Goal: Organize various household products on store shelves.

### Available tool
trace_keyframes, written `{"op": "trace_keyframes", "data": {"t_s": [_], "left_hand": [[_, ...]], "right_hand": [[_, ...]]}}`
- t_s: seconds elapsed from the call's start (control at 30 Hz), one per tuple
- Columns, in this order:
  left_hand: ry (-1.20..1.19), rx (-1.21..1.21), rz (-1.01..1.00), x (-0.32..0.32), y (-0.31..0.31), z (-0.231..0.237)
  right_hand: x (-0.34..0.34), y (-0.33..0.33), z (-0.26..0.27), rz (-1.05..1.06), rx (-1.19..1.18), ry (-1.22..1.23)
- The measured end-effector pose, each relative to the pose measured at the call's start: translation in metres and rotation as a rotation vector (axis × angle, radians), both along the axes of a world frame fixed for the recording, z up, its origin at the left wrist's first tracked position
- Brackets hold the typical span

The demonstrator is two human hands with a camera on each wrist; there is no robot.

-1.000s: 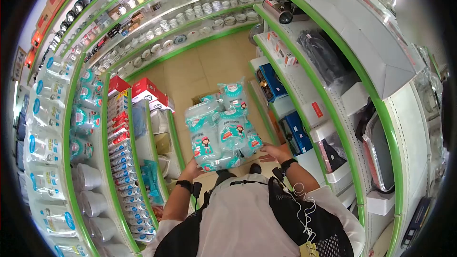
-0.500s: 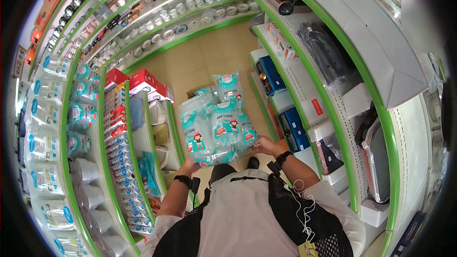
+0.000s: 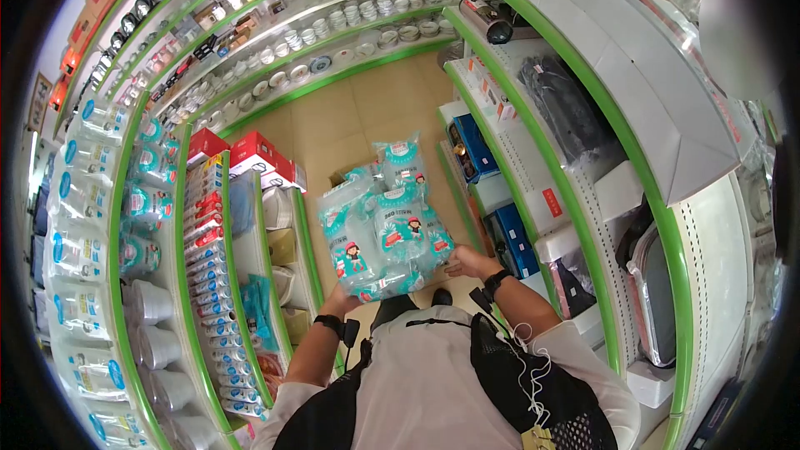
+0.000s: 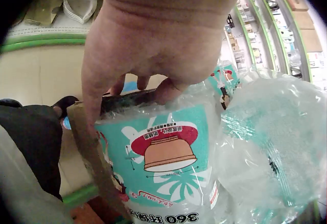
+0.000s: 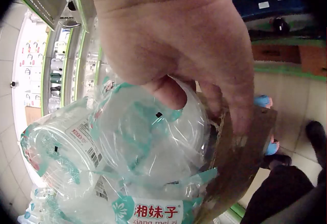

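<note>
Clear plastic packs of disposable bowls [image 3: 400, 221], with teal labels, are heaped in a brown cardboard box [image 5: 235, 157] in front of my body. My left hand [image 3: 340, 302] grips the box's near left edge; in the left wrist view a bowl drawing shows on the pack [image 4: 163, 157] right below that hand. My right hand [image 3: 471, 262] holds the near right edge. In the right wrist view its thumb [image 5: 171, 93] lies inside against the wrapped bowls, while other fingers reach over the cardboard wall. The packs hide most of the box from above.
Shelves with green edges line both sides; the left one bears more bowl packs [image 3: 79, 250] and red boxes [image 3: 254, 154]. Blue boxes [image 3: 512, 237] stand on the lower right shelves. Ceramic bowls [image 3: 350, 17] fill the far shelf beyond the tiled floor [image 3: 333, 117].
My right hand was spread beside the box one second ago; it has since moved in and taken hold of the edge. The box with its packs has shifted slightly left in the head view.
</note>
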State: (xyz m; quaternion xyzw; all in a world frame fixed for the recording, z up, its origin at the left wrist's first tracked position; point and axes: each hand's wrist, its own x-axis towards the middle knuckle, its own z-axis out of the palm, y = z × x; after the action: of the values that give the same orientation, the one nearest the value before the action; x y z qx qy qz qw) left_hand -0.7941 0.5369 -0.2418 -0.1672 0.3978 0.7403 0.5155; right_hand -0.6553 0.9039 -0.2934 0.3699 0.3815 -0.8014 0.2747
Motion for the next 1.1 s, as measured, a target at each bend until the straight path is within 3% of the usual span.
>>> {"op": "trace_keyframes", "data": {"t_s": [0.2, 0.5, 0.93, 1.1], "left_hand": [[0.105, -0.110, -0.079, -0.004, -0.016, -0.033], [0.114, -0.114, -0.093, 0.003, -0.033, -0.061], [0.176, -0.093, -0.099, -0.007, -0.011, -0.065], [0.192, -0.092, -0.115, -0.018, 0.003, -0.071]], "right_hand": [[0.001, 0.001, -0.013, -0.067, -0.142, 0.093], [0.000, -0.014, 0.000, -0.154, -0.096, 0.074], [0.008, -0.006, 0.030, -0.019, -0.027, 0.147], [0.020, -0.011, 0.026, -0.200, -0.047, 0.106]]}}
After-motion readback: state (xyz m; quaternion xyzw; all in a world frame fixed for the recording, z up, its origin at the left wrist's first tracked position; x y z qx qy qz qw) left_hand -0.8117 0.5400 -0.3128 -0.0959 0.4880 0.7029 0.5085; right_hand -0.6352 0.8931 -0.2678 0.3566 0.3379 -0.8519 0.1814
